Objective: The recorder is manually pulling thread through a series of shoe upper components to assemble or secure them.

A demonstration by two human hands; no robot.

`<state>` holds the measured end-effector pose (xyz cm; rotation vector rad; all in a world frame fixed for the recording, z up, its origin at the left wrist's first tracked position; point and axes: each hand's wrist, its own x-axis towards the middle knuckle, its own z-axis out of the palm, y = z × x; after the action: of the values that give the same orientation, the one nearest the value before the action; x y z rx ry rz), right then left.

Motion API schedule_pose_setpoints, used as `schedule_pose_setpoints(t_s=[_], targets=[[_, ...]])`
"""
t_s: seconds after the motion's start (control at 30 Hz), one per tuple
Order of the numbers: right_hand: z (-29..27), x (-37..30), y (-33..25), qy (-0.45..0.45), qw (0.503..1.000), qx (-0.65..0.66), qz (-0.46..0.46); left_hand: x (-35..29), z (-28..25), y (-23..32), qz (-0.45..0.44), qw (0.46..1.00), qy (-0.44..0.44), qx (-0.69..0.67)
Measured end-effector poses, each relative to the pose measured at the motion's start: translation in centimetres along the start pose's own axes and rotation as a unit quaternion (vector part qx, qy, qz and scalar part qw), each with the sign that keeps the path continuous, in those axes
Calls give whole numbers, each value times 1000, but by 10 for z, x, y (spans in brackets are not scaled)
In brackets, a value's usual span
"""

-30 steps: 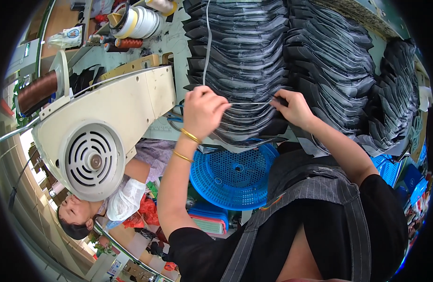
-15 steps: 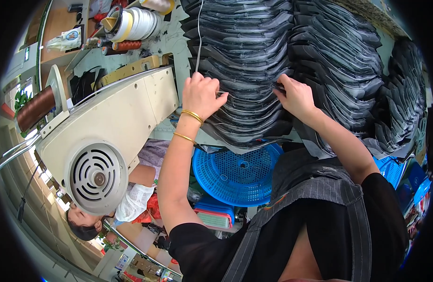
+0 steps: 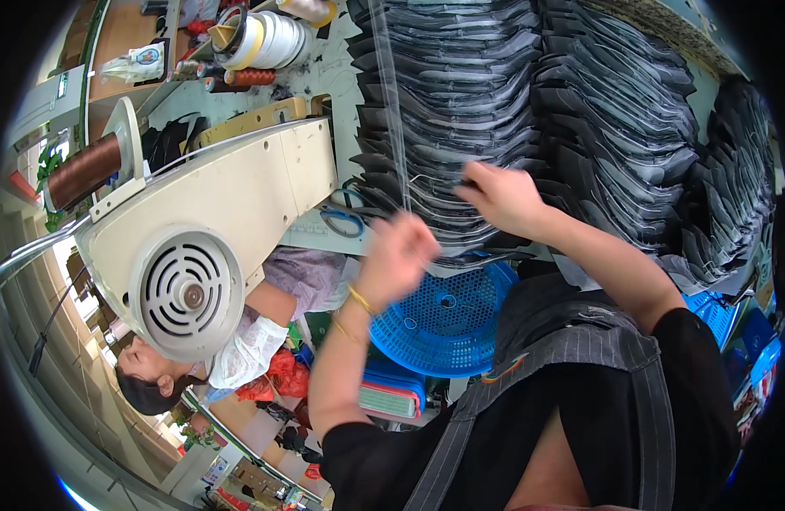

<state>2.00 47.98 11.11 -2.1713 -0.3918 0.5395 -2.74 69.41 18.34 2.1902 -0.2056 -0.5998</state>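
While left hand [image 3: 401, 251] pinches clear strip [image 3: 391, 102], right hand [image 3: 499, 198] touches fabric stack [image 3: 469, 94].

Small clear plastic packet with a round blue-and-white label [image 3: 135, 61] lying at the far left corner of the wooden bench [image 3: 111, 34], near the white tape rolls [image 3: 269, 38].

Bright, even light; left hand [image 3: 398, 255] motion-blurred; fisheye bends edges inside a dark rim
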Motion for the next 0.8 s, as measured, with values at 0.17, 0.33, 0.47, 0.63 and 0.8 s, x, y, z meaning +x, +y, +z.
schedule_pose_setpoints(t_s=[0.17, 0.33, 0.47, 0.63, 0.8], targets=[[-4, -72, 27, -190, 929, 312, 50, -17, 59, 12, -79, 963, -40, -256], [-9, -46, 19, -69, 921, 374, 83, 38, 36, 6, 39, 998, 51, 18], [-17, -19, 51, 52, 972, 213, 87, 72, -9, -12, 207, 926, 119, 293], [-16, 0, 72, 68, 991, 58, 101, 82, -22, -27, 186, 917, 60, 346], [-14, 14, 70, 60, 992, 10, 112, 101, -22, -38, 126, 932, 53, 336]])
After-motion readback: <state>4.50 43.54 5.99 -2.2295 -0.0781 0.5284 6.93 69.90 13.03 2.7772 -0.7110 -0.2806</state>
